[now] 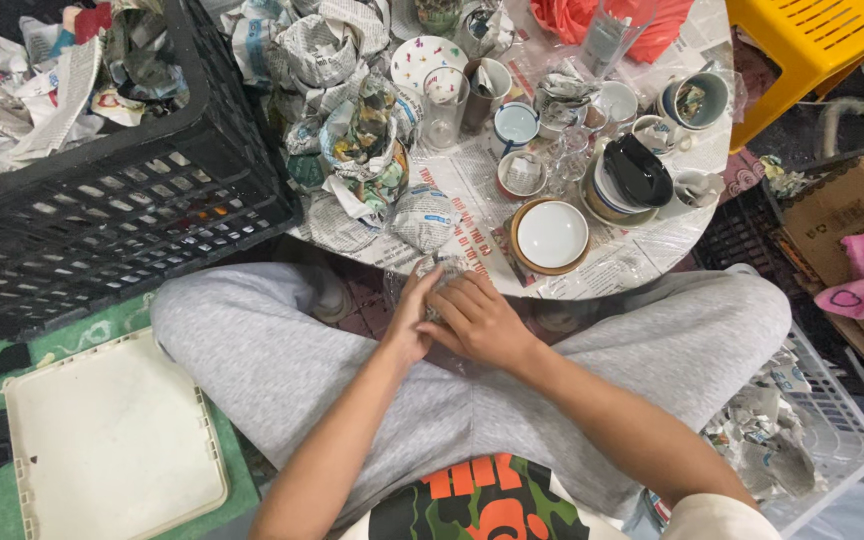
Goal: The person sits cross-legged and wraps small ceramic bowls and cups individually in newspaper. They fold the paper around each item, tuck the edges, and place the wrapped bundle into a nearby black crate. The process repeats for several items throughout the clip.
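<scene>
Overhead view of a seated person with crossed legs in grey trousers. Both hands meet at the near edge of a low round table covered with newspaper sheets. The left hand and the right hand are curled together around a small newspaper-wrapped object; the fingers of both close over it, the right hand lying partly across the left, and most of the object is hidden, so its kind cannot be told. It sits just above the lap, touching or just over the table's rim. Just beyond the hands lie a round newspaper-wrapped bundle and a white bowl with a brown rim. Farther back stand a clear drinking glass, a blue-rimmed enamel cup, a stack of bowls topped by a black dish, and several other cups and saucers, some holding crumpled paper. A black plastic crate filled with crumpled newspaper stands to the left of the table. A white plastic lid lies on the green floor beside the left knee. A white basket with paper scraps sits by the right knee, and a yellow plastic stool stands beyond the table.
</scene>
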